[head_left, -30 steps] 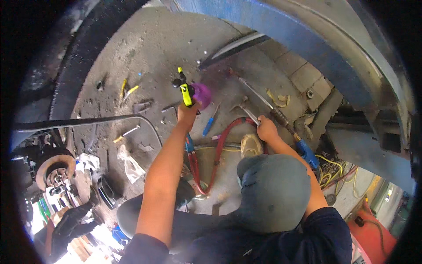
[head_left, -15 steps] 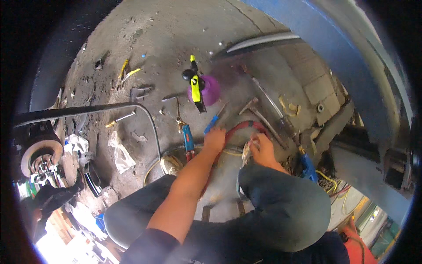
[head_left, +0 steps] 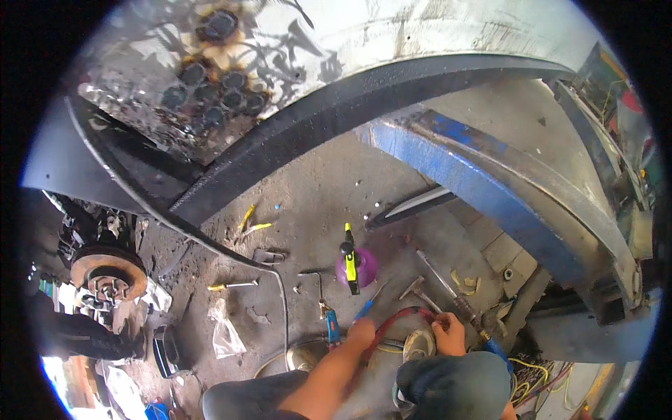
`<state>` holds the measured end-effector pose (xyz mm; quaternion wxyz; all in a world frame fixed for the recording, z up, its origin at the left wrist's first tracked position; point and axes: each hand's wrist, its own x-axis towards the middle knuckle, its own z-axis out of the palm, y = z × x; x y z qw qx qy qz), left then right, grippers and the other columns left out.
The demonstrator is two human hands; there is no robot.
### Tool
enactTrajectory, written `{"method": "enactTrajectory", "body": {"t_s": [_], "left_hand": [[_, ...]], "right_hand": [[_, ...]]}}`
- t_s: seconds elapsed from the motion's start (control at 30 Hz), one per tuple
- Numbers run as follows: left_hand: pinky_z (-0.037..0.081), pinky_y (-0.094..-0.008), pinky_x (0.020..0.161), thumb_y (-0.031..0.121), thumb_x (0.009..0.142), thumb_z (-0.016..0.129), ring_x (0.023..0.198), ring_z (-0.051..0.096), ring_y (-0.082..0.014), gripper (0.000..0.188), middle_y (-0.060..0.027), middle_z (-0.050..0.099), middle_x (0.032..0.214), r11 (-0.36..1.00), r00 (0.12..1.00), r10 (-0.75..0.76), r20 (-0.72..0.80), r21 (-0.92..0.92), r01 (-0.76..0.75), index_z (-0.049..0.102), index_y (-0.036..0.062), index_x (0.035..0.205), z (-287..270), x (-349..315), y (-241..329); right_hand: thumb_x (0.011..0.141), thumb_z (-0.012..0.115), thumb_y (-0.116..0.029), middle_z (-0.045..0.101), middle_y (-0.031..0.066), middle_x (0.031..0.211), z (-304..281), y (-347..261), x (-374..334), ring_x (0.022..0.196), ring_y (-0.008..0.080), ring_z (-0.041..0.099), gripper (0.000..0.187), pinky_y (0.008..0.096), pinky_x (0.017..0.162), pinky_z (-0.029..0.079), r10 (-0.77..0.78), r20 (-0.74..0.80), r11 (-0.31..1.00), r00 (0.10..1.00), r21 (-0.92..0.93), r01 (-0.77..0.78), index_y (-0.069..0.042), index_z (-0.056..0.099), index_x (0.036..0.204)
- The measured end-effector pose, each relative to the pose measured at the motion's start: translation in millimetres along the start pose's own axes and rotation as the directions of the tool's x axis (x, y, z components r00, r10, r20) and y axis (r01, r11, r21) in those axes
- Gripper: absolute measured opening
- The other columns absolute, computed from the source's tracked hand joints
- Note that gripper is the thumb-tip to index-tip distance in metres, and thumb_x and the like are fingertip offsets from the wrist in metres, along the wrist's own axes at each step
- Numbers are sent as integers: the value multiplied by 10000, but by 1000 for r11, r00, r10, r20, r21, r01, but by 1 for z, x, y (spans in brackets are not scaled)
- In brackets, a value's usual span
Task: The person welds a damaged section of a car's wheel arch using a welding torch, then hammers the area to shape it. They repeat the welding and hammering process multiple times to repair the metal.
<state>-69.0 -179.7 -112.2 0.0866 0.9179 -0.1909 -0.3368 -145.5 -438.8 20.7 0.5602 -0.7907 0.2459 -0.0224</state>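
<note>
My left hand is closed, low in the middle, its fingers mostly hidden. A blue-handled screwdriver shows just beyond its knuckles; whether the hand touches it I cannot tell. A red hose arcs from beside my left hand to my right hand, whose curled fingers grip its end by my shoe. Ahead stands a purple spray bottle with a yellow-green trigger. A hammer lies near the hose, and a torch with a blue handle lies left of my left hand.
A blue metal beam and a black curved edge cross overhead. A brake disc sits at left. A black cable hangs across. A long metal rod, a plastic bag and yellow scraps lie on the floor.
The view has tilted up, so the floor things sit lower and the beam and white panel show above. My hands keep nearly the same places by the hose.
</note>
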Motion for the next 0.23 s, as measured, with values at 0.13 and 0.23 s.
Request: {"method": "enactTrajectory", "body": {"t_s": [0.13,0.23], "left_hand": [[473,-477,924,258,857,545,1120,571,-361,346,-206,603,1148,961,878,-274,-393,-142,237,667,14,1070,-48,-40,5],[463,-471,951,307,845,566,1171,531,-375,386,-206,598,1186,870,680,-494,-542,-309,385,670,23,1084,-65,-69,-5]], "right_hand": [[837,684,-119,657,81,844,-31,-22,6,775,154,613,229,315,716,501,-109,-116,994,987,6,110,16,639,1016],[841,684,-114,641,63,831,-70,-54,4,742,142,603,204,306,688,499,124,-120,982,985,155,-105,21,637,987]]}}
